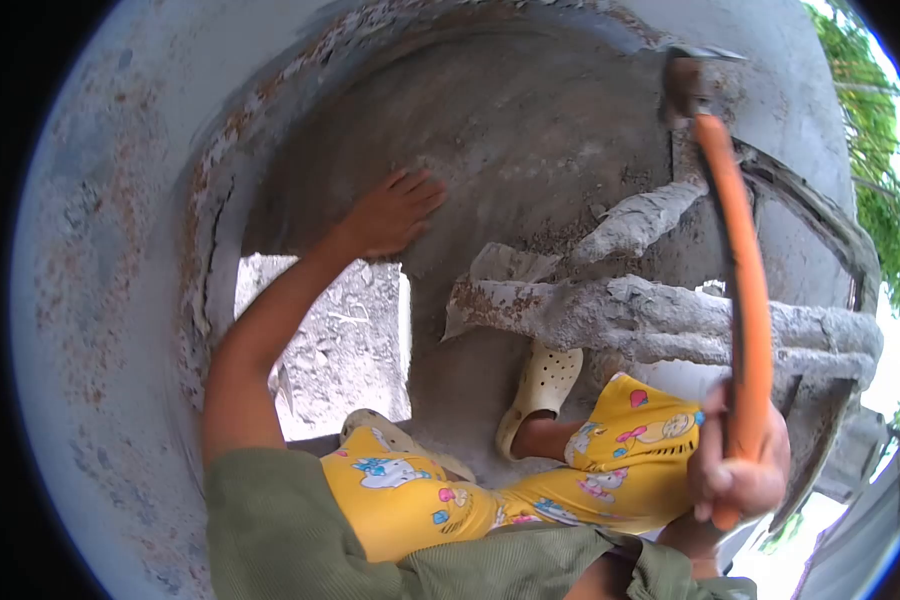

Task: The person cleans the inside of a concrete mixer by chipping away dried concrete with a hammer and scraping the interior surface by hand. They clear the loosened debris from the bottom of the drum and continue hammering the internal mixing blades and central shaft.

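Note:
My right hand (740, 460) is wrapped round the lower end of a hammer (738, 250) with an orange and black handle. The hammer stands raised, its metal head at the top right and slightly blurred. My left hand (398, 212) lies flat on the grey-brown inner floor of a drum-like shell (480, 130), fingers stretched out. Below that hand is a square opening (335, 340) with bright rubble showing through it. Cement-crusted bars (650, 315) cross the shell between my left hand and the hammer.
A curved grey wall (110, 220) with rusty patches rises on the left. My feet, in cream clogs (550, 385), are inside the shell beside the opening. A curved metal rim (810, 200) bounds the right side, with green foliage (885, 130) beyond it.

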The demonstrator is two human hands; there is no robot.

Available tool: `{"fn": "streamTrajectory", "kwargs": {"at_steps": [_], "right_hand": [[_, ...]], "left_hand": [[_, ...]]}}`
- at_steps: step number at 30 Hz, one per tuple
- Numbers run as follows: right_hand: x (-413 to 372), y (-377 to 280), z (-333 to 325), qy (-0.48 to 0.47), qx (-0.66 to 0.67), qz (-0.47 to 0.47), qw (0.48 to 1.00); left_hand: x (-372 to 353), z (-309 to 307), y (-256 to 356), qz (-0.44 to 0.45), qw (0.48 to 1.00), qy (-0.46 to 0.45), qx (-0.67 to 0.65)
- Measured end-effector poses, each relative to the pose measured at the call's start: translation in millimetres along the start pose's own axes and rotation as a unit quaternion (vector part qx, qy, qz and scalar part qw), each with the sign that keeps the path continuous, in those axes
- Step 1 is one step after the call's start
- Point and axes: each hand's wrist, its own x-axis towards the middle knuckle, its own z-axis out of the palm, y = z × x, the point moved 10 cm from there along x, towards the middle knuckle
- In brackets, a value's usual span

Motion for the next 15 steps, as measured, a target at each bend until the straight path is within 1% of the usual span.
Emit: {"fn": "streamTrajectory", "kwargs": {"at_steps": [1, 2, 3, 4, 5, 6, 7, 8, 9, 11, 13, 14, 15], "right_hand": [[10, -2, -2, 0.062, -0.023, 0.005, 0.998], [17, -6, 5, 0.105, -0.028, 0.026, 0.994], [21, -12, 8, 0.149, -0.031, 0.046, 0.987], [29, -17, 20, 0.108, 0.043, 0.056, 0.992], [33, -25, 31, 0.083, 0.098, 0.057, 0.990], [40, -37, 42, 0.049, 0.093, 0.047, 0.993], [48, -48, 50, 0.015, 0.088, 0.038, 0.995], [57, -57, 55, 0.000, 0.107, 0.024, 0.994], [66, -66, 58, -0.015, 0.127, 0.015, 0.992], [91, -92, 78, -0.137, 0.253, 0.017, 0.958], [122, -126, 62, -0.118, 0.164, -0.047, 0.978], [145, -133, 66, -0.171, 0.268, 0.008, 0.948], [170, -139, 69, -0.225, 0.366, 0.062, 0.901]], "left_hand": [[-12, -11, -1, -0.049, 0.999, 0.003, 0.015], [-27, -23, -2, -0.095, 0.995, 0.015, 0.031], [-50, -23, -10, -0.167, 0.984, 0.043, 0.042], [-73, -30, -19, -0.246, 0.964, 0.076, 0.060], [-98, -33, -30, -0.357, 0.930, 0.056, 0.065], [-128, -38, -36, -0.453, 0.888, 0.052, 0.061], [-157, -40, -39, -0.545, 0.834, 0.026, 0.082], [-175, -51, -36, -0.607, 0.791, 0.046, 0.060], [-179, -57, -31, -0.584, 0.800, 0.097, 0.093], [-147, -75, -21, -0.520, 0.840, 0.145, 0.058], [-98, -82, -23, -0.420, 0.891, 0.167, 0.041], [-73, -80, -28, -0.368, 0.915, 0.164, 0.028], [-52, -75, -34, -0.316, 0.935, 0.162, 0.015]]}}
